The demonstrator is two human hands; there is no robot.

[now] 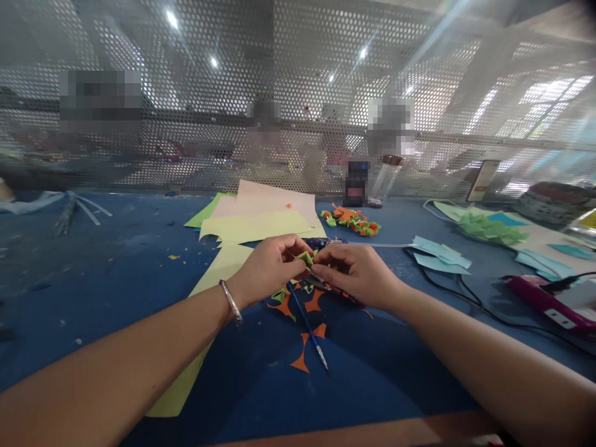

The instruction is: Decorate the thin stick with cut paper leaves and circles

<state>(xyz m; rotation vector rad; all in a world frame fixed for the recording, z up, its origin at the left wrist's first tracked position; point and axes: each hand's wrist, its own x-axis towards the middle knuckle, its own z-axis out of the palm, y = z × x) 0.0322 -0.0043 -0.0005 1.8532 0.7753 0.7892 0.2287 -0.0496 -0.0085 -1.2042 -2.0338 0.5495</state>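
Between my two hands, over the middle of the blue table, is a small folded piece of green paper [305, 258]. My left hand [274, 264] pinches it from the left, thumb and fingers closed. From the right, the fingertips of my right hand [351, 270] press on its edge. Below my hands lies a blue pen [305, 320], its silvery end pointing towards me. Orange paper scraps [302, 355] and a few green bits are scattered around the pen. A dark tool, partly hidden, sits under and behind my right hand.
Yellow and pink paper sheets [274, 202] lie behind my left hand. Orange and green paper pieces [351, 218] form a pile farther back. At right are light blue papers [440, 254], black cables and a magenta power strip [549, 304]. A perforated metal screen [298, 81] bounds the back.
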